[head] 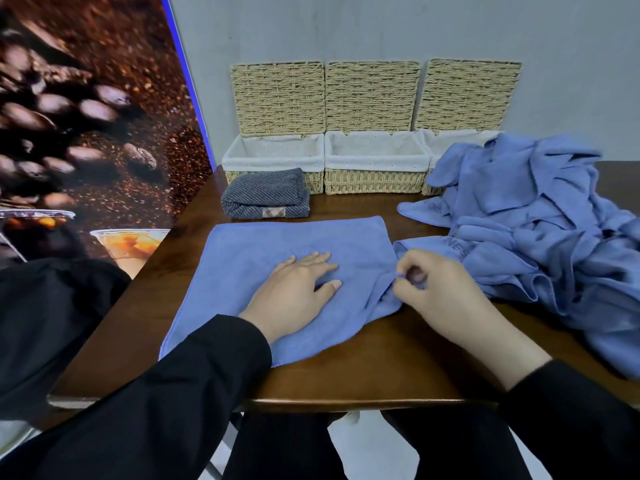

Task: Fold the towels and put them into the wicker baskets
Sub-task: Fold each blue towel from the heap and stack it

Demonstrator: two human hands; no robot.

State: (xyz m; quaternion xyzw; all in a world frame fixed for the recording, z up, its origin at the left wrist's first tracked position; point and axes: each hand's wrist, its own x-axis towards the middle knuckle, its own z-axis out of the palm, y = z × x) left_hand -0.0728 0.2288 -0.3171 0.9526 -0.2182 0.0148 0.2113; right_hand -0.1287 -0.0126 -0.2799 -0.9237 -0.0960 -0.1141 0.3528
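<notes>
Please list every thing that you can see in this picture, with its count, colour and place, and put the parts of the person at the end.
flat towel: one, blue, spread on the table in front of the person.
towel pile: one heap, blue, unfolded, on the right of the table.
folded towel: one, dark grey striped, before the left basket.
baskets: three, tan wicker with white lining, lids open, in a row by the wall; the right one is partly hidden by the pile.
table: one, dark brown wood.
coffee poster: one, brown, on the left.
wall: grey, behind the baskets.
left hand: flat on the flat towel.
right hand: fingers pinch the towel's right edge.
sleeves: two, black.
</notes>
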